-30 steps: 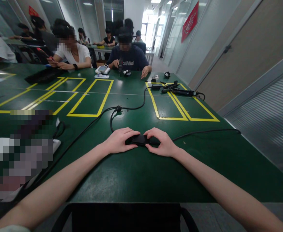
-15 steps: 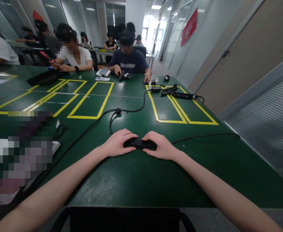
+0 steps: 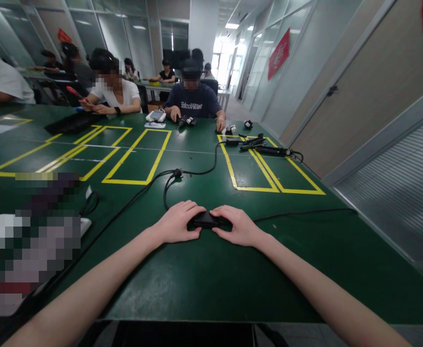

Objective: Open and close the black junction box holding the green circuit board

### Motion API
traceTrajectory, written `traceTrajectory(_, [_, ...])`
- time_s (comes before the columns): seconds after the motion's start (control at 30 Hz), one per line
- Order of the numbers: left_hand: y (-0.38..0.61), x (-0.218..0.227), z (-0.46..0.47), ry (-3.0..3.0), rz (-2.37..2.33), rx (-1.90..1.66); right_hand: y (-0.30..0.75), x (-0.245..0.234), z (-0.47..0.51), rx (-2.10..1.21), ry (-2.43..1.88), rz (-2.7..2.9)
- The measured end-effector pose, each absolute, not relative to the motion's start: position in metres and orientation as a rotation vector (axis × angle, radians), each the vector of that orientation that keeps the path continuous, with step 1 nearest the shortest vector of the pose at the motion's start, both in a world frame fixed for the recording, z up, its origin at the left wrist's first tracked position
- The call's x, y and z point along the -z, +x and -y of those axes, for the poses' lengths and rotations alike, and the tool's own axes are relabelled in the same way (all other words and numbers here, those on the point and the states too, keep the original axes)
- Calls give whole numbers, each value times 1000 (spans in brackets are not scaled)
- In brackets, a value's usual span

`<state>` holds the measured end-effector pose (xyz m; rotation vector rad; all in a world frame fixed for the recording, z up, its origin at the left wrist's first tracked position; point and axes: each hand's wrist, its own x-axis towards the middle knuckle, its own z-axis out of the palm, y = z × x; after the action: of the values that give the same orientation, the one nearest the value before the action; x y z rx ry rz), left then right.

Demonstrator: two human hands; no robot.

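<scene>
A small flat black device (image 3: 207, 220) lies on the green table (image 3: 211, 279) in front of me. My left hand (image 3: 178, 222) grips its left end with fingers curled over it. Its right end is held the same way by my right hand (image 3: 237, 226). Between the two hands only the middle of the device shows. A thin black cable (image 3: 305, 211) runs from it toward the right edge, and another black cable (image 3: 168, 185) loops away behind my left hand.
Yellow tape rectangles (image 3: 139, 154) mark the table's middle. Black tools and cables (image 3: 265, 144) lie at the far right. A white power strip (image 3: 83, 224) sits at the left. Across the table sit people, one in a dark shirt (image 3: 193, 99), one in white (image 3: 115, 91).
The view has tilted up slightly, so hands and device sit lower in frame. My two hands have drawn a little closer together on the device, covering more of it.
</scene>
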<state>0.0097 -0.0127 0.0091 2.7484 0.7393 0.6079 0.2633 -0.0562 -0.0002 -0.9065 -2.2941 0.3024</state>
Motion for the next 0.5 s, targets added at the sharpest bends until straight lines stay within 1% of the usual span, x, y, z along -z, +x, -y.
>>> traceTrajectory(0.27, [9, -11, 14, 2768, -802, -525, 260, -4, 57, -405, -1013, 2342])
traceTrajectory(0.5, [0, -9, 9, 2791, -793, -468, 247, -4, 45, -327, -1258, 2446])
